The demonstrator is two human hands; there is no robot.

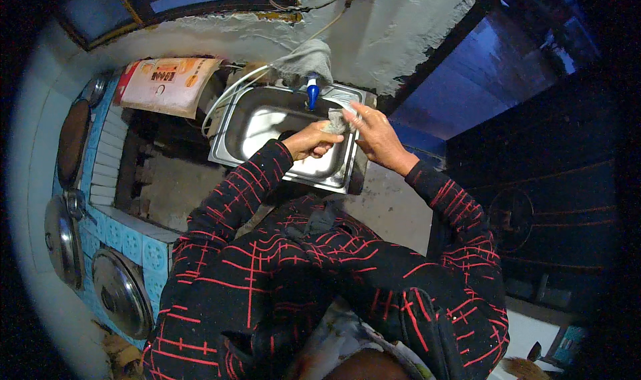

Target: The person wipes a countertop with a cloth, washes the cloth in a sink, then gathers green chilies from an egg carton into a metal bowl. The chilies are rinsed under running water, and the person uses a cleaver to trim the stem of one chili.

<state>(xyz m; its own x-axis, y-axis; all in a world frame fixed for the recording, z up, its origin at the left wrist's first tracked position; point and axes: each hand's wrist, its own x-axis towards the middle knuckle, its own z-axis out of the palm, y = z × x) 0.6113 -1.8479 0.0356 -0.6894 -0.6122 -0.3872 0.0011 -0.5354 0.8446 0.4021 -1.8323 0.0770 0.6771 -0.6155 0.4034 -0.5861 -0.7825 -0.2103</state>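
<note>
My left hand (313, 140) is closed round a crumpled greyish cloth (337, 121) above the stainless steel sink (235, 152). Just right of the cloth, my right hand (373, 129) is raised over the sink's right edge, its fingers parted and slightly blurred; whether they touch the cloth is unclear. A faucet with a blue spout (312, 93) points down at the back of the basin. Over the faucet's top hangs a grey towel (305, 62). What lies under my left hand in the basin is partly hidden.
White hoses (235, 87) curve past the sink's left side. A printed cardboard sheet (160, 87) lies further left. Along the left runs a blue-tiled stove counter (112, 232) with metal-lidded pots (120, 292) and a round brown lid (74, 142). A dark panelled surface (551, 179) stands at right.
</note>
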